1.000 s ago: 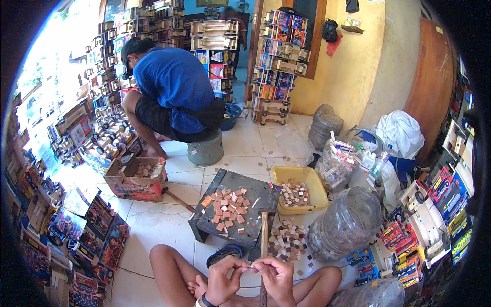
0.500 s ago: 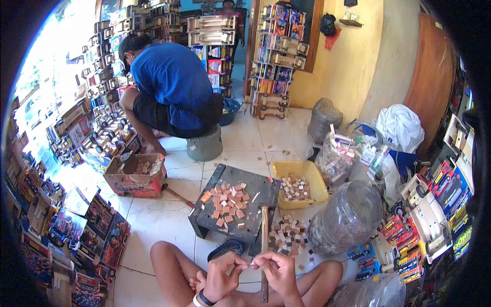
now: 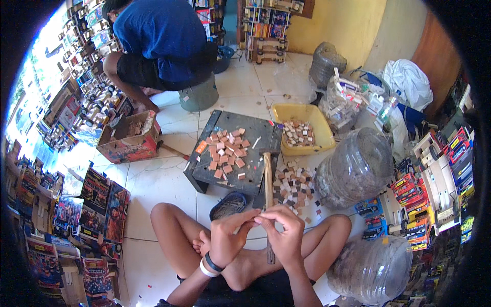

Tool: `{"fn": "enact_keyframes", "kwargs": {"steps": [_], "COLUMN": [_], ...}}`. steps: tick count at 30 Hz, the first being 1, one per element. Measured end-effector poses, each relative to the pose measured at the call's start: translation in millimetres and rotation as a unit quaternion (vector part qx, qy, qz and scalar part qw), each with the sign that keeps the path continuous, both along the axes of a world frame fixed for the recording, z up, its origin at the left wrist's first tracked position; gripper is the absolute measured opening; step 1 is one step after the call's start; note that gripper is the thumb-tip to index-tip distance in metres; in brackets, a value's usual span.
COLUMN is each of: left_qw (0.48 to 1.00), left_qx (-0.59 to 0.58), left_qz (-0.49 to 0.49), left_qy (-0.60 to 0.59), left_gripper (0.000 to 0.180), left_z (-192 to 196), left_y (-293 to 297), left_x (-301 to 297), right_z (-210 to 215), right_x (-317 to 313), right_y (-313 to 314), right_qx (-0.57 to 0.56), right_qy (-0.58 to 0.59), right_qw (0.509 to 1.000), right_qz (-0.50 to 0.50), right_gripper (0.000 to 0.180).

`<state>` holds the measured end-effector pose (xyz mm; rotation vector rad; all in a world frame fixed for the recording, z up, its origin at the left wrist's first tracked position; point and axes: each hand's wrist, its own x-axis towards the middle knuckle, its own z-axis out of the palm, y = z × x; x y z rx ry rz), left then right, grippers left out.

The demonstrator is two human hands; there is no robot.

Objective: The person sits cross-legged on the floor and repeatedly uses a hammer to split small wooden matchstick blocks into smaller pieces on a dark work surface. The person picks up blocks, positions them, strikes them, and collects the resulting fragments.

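**Hands up closer, pinching a tiny piece**

Closer and larger than a second ago, both hands now sit in the middle of my view above my crossed legs, and the dark board has slid nearer too. Left hand (image 3: 225,243) and right hand (image 3: 286,238) meet fingertip to fingertip; my fingers (image 3: 255,219) are nearly closed, pinched on something so small that I cannot tell what it is, perhaps a thin light sliver. Judging by how little of it shows, it weighs next to nothing and slips easily, so a hold by the very tips on its ends seems best.

Just under my right hand a hammer (image 3: 267,179) lies with its wooden handle pointing at me and its head on the dark board (image 3: 232,153). Small reddish wooden blocks (image 3: 225,151) are scattered on that board, more lie loose on the floor (image 3: 294,189) beside it, and others fill a yellow tray (image 3: 302,133). Farther off, a person in a blue shirt (image 3: 161,38) crouches by a cardboard box (image 3: 128,138).
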<state>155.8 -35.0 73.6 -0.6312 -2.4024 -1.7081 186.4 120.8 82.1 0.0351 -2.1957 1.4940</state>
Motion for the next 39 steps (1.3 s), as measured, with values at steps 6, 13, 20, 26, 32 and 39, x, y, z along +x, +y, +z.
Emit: {"fn": "enact_keyframes", "kwargs": {"steps": [6,13,20,26,32,39], "left_qw": [0.984,0.978,0.975,0.974,0.97,0.972], "left_qx": [0.176,0.201,0.21,0.207,0.223,0.214], "left_qz": [0.011,0.039,0.061,0.082,0.078,0.083], "left_qy": [-0.016,-0.039,-0.043,-0.041,-0.052,-0.057], "left_gripper": [0.01,0.011,0.009,0.008,0.01,0.01], "left_z": [-21,-36,-48,-54,-56,-57], "left_y": [-5,5,16,16,18,18], "left_x": [-72,-130,-132,-128,-128,-127], "right_z": [-16,-54,-58,-55,-54,-51], "right_x": [5,27,47,46,49,50], "right_y": [21,26,24,22,18,21], "right_qx": [-0.045,-0.115,-0.411,-0.449,-0.499,-0.5], "right_qy": [-0.054,-0.202,-0.31,-0.318,-0.323,-0.341], "right_qw": [0.988,0.971,0.844,0.818,0.787,0.781], "right_qz": [-0.136,-0.061,0.148,0.165,0.164,0.152], "right_gripper": [0.013,0.023,0.042,0.043,0.05,0.054]}}
